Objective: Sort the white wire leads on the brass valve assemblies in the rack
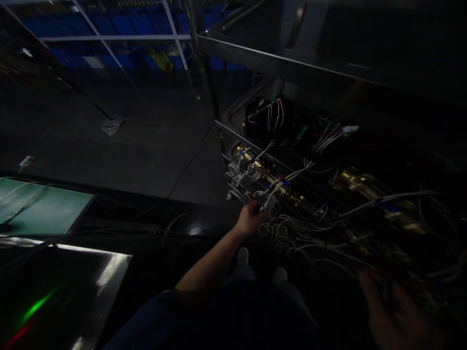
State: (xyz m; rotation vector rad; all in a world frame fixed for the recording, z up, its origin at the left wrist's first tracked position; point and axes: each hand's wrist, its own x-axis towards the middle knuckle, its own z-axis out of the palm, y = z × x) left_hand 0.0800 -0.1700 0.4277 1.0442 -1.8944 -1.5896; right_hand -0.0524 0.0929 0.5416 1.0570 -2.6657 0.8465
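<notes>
My left hand (251,218) is at the near side of a metal rack, its fingers closed on thin white wires (269,200). The wires lead up to brass valve assemblies (268,172) with blue and red parts. More loose white wires (282,236) hang in coils just right of that hand. Low at the right, my right hand (394,311) is dim and blurred. Its fingers curl around a dark, narrow object (386,287) whose kind is hidden by the darkness. A larger brass fitting (359,180) lies above the right hand.
The rack's metal shelf edge (292,61) runs across the upper right. A black housing with wires (270,116) sits below it. Shelves with blue bins (120,24) stand at the back. A green mat (44,206) and a shiny metal surface (91,257) are at left.
</notes>
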